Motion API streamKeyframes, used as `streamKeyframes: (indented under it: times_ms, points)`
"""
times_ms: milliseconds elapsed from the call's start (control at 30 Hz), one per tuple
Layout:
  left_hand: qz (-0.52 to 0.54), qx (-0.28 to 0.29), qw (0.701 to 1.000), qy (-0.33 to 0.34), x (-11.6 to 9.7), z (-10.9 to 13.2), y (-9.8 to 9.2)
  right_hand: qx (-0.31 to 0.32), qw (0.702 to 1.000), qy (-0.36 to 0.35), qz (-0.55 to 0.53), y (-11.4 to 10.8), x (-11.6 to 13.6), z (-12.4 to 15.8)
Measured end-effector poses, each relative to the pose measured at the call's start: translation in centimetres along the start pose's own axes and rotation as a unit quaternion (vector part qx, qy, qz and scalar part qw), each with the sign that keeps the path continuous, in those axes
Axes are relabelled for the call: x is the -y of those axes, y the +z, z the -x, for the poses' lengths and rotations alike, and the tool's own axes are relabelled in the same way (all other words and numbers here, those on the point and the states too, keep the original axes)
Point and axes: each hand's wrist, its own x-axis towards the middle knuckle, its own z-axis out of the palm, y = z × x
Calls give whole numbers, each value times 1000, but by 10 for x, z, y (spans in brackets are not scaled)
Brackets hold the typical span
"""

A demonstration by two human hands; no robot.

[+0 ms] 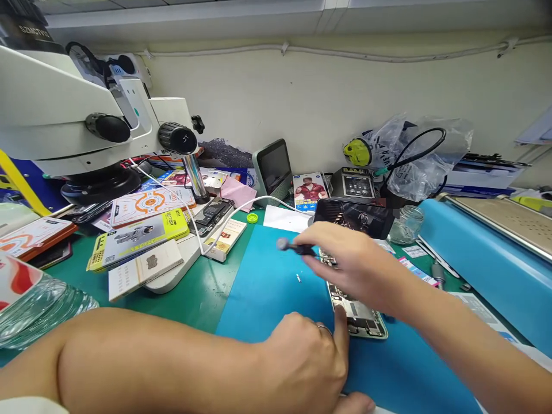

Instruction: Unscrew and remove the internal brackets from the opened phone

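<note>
A: What is the right hand (pixel 357 261) doing?

B: Its grip is closed on a small screwdriver (pixel 295 248), held low over the opened phone (pixel 360 319), with the round silver cap pointing left.

A: And where does that phone lie?

B: Flat on the blue mat (pixel 267 287) on the desk (pixel 202 293), internals facing up, partly hidden under the right hand.

A: The left hand (pixel 308 359)?

B: It rests on the mat with fingers curled, holding nothing, and the forefinger presses the phone's near edge. A ring shows on one finger.

A: Anything around them?

B: A tiny screw (pixel 298 278) lies on the mat just left of the phone. A dark screen panel (pixel 353 217) stands propped behind, a glass jar (pixel 406 223) beside it, and a microscope (pixel 86 126) sits far left.
</note>
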Motion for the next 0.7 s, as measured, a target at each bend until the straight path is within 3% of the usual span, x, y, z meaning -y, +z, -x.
streamKeyframes:
  times_ms: [100, 167, 233, 333, 467, 700]
  points:
    - [-10, -8, 1000, 4, 1, 1, -1, -148, 969, 140, -139, -10, -10, 37]
    - [-13, -4, 1000, 11, 1, 1, -2, -258, 913, 237, -211, -9, -19, 62]
    - [-10, 34, 999, 14, 1, 0, -4, -316, 858, 290, -282, -3, -28, 82]
    - [-1, 122, 992, 9, 1, -4, -8, -346, 822, 324, -317, 7, -41, 98]
    - [2, 199, 980, -1, 2, -9, -14, -351, 817, 341, -305, 19, -51, 105]
    - [-4, 233, 972, -11, 1, -11, -16, -368, 805, 351, -304, 20, -50, 109]
